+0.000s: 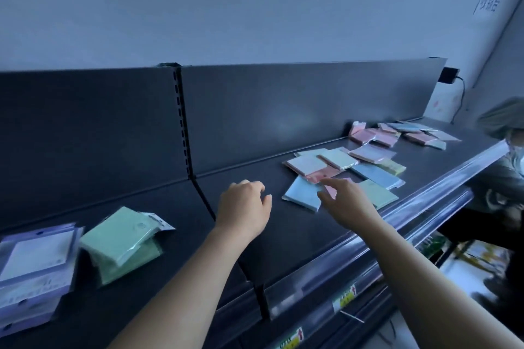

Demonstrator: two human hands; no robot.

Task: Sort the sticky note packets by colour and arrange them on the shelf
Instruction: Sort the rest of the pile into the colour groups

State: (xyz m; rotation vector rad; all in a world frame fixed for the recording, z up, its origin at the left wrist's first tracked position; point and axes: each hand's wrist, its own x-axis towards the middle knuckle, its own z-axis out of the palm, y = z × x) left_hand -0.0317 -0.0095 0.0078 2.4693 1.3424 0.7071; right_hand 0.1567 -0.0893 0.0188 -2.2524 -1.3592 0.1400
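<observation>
left hand (243, 207): above bare shelf, left of the loose packets; fingers loosely curled, nothing held.
right hand (347, 202): stretched over the near end of the loose packets; forefinger and thumb extended, other fingers relaxed, nothing gripped; contact with the packets beneath not determinable.
blue packet (300, 195): flat on the shelf, just left of the right hand, right corner hidden under that hand.
pink packet (330, 193): glimpsed between thumb and forefinger of the right hand, mostly covered.
green packet (380, 195): flat, just right of the right hand, near the front edge.
loose heap (337, 160): unsorted packets in pink, pale green, blue and yellow, overlapping, just beyond the right hand.
far cluster (374, 136): mostly pink with some blue, further right, close to the back panel.
green stack (122, 238): green packets only, on the left section, well apart from both hands; top packet tilted against the others.
purple stack (37, 263): purple-edged packets piled at the left edge of view, just left of the green stack.
shelf (283, 235): dark, two sections, seam just left of the left hand.
back panel (283, 108): dark, upright, with a slotted post above the seam.
price rail (377, 238): clear strip along the near edge.
yellow labels (344, 299): on the rail below.
second person (504, 156): right edge, blurred, partly in view.
</observation>
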